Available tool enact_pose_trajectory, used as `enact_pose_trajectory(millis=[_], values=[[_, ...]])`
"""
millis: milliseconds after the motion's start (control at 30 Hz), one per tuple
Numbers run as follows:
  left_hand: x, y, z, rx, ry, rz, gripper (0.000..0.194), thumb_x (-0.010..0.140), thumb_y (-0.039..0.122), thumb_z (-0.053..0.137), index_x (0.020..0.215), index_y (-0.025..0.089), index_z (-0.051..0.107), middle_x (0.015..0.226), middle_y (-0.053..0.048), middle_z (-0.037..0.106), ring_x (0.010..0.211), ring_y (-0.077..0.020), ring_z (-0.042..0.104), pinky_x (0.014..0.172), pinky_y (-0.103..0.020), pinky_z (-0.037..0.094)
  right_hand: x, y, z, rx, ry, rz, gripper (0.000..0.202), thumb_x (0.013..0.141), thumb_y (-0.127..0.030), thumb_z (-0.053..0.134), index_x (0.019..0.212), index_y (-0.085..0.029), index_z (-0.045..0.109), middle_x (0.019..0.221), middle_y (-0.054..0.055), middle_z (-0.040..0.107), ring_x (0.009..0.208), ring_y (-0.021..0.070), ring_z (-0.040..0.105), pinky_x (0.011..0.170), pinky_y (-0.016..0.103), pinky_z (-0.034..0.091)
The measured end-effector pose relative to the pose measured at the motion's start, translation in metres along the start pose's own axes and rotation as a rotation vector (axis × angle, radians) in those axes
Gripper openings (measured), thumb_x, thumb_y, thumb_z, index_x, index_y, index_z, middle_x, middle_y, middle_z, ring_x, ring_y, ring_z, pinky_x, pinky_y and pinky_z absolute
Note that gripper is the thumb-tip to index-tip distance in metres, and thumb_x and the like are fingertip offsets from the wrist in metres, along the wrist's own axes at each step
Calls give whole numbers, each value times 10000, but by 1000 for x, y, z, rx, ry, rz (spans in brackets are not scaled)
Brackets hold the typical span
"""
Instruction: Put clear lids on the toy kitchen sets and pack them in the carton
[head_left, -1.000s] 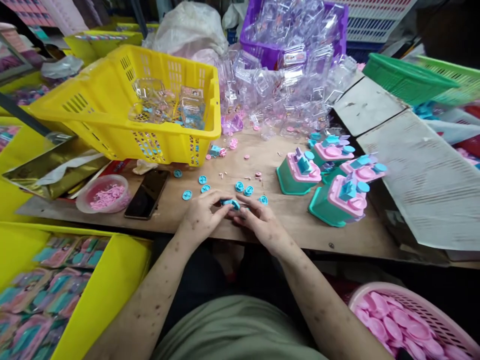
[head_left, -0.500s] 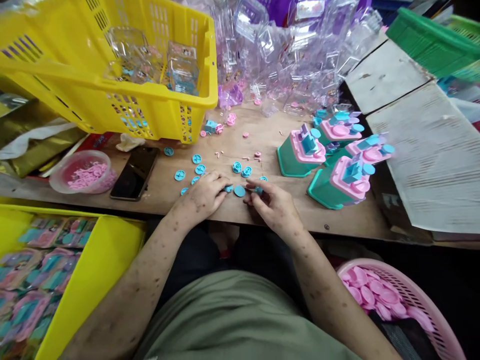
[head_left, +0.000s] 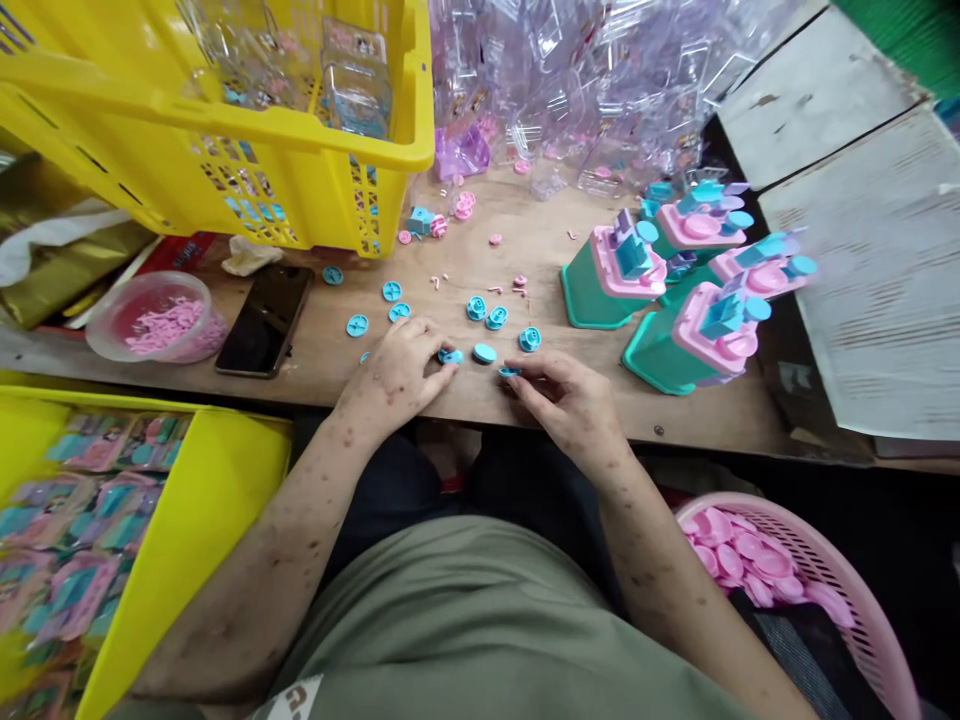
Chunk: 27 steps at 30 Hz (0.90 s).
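Near the table's front edge, my left hand (head_left: 401, 370) has its thumb and fingers closed on a small blue plastic piece (head_left: 451, 356). My right hand (head_left: 559, 390) pinches a thin round blue piece (head_left: 509, 371) between thumb and fingertips. A smooth blue disc (head_left: 484, 354) lies on the wood between the two hands. Just beyond are several blue round parts with raised middles, one blue cup-like part (head_left: 529, 339) close to my right fingers. Flat blue discs with cross ribs (head_left: 358, 326) are spread past my left hand, one partly hidden by it.
A yellow basket (head_left: 300, 150) stands at the back left, with clear plastic cases (head_left: 570, 90) heaped beside it. Green and pink toy containers (head_left: 607, 280) stand at right. A phone (head_left: 266, 320) and a tub (head_left: 112, 330) of pink bits lie left. Below right is a pink basket (head_left: 862, 590).
The view has tipped and shifted slightly. My right hand has drawn a little away from the middle disc, and the blue piece in it shows more clearly. A cup-like part beside it is uncovered.
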<state>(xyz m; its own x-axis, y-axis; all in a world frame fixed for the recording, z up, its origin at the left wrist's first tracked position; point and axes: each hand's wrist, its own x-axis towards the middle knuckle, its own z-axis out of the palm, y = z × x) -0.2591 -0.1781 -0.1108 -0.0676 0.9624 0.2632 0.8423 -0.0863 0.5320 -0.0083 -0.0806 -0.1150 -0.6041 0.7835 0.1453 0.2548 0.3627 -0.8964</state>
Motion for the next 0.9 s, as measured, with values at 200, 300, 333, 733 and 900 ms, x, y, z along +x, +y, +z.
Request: enact_pose_trajectory(millis=[200,300,333,733,900], values=[[-1,5,-11,-82,121,-81,145,993,244,713,1127,205,750,976,-27,766,915,-220,739,922,-361,610,-1,1,-2,-74,24,7,313,1049,-546,769,1137,-248,814,1166,106,854,972,270,821,899,427,702],[0,2,-10,-73,79,-74,224,968,199,688,1180,204,761,1042,-37,756,872,-201,727,897,-345,615,1,1,-2,-217,-22,-52,254,1046,-392,736,1255,-258,790,1114,70,851,856,231,773,812,380,663],[1,2,-9,-71,42,-64,238,960,183,677,1179,202,767,1075,-47,758,858,-198,725,885,-343,617,2,0,-1,-259,-47,-85,272,1044,-337,714,1296,-262,785,1116,65,843,847,226,760,821,379,654],[6,9,-22,-99,-49,-83,87,961,210,722,1043,210,750,942,-36,785,846,-223,759,839,-346,621,27,-7,33,-541,-89,-154,190,1122,-281,713,1235,-247,862,1255,122,778,1172,317,743,1024,446,622],[1,7,-32,-260,62,-113,136,996,305,752,1059,185,761,1060,-56,802,904,-202,786,868,-318,671,29,0,30,-504,-49,-160,269,1139,-294,681,1338,-217,845,1181,122,807,1106,302,766,1016,426,613]])
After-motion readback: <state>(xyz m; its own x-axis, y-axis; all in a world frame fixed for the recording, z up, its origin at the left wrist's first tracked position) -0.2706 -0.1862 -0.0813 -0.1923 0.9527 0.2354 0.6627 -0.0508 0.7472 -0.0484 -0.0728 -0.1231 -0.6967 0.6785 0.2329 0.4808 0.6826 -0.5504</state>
